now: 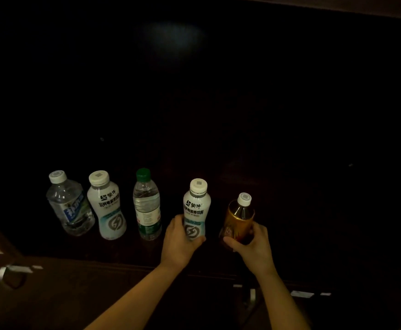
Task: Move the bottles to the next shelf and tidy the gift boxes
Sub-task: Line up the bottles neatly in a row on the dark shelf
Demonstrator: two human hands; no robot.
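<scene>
1. Bottles, five in all, are lined up in a row near the front edge of a dark shelf (pixel 314 210), in very dim light.
2. From the left come a clear bottle (pixel 69 206) with a blue label and white cap, a first white bottle (pixel 107 208) with a white cap, and a green-capped bottle (pixel 147 208) of clear plastic. All three stand apart from one another, and no hand touches them.
3. Next in the row is the second white bottle (pixel 196 206). The left hand (pixel 179 241) grips its lower half, with the fingers curled round the far side and the thumb across the front.
4. At the right end is the amber bottle (pixel 238 219), white-capped and leaning slightly. The right hand (pixel 254 246) holds its lower body, with thumb and fingers wrapped round it.
5. Whether the two held bottles rest on the shelf cannot be told.
6. A metal handle (pixel 1 273) glints at lower left.
</scene>
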